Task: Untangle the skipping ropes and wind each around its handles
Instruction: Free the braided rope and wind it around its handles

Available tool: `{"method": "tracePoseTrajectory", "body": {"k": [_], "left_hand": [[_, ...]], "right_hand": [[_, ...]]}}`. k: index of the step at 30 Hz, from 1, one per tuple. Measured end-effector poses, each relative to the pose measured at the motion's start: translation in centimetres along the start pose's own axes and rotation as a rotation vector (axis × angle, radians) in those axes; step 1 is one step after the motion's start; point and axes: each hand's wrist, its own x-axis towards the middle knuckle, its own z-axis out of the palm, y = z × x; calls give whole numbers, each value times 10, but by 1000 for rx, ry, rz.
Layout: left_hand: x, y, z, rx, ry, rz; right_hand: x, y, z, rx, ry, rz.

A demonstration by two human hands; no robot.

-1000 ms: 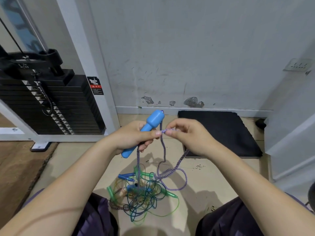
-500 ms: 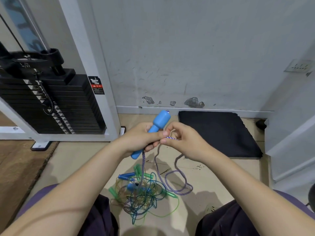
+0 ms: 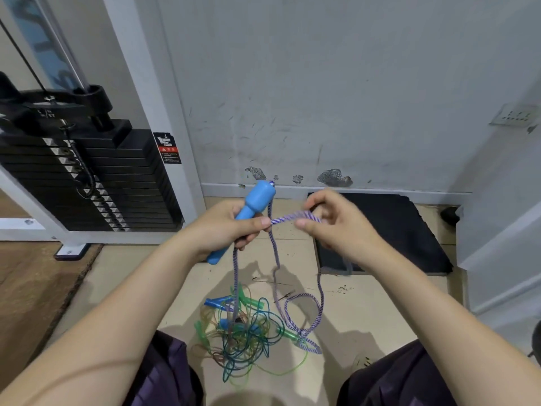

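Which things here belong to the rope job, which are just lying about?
Job: blue handle, purple braided rope, tangle of green and blue ropes, left hand, right hand.
Lying about: black mat, weight stack, wall socket.

Gym: weight stack (image 3: 87,183) machine.

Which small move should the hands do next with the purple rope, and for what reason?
Probably the right hand should lay its pinched stretch of purple rope across the blue handle gripped by the left hand, starting a wrap: the rope spans tautly between the hands, and the rest hangs slack.
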Motion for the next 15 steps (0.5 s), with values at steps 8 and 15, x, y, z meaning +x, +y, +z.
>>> {"method": "tracePoseTrajectory", "body": {"k": [8, 15], "left_hand": [[7, -2, 9, -79, -99, -20], [12, -11, -7, -10, -46, -153]], "right_hand": [[3, 5, 12, -149, -9, -95], [11, 8, -14, -36, 220, 20]]}}
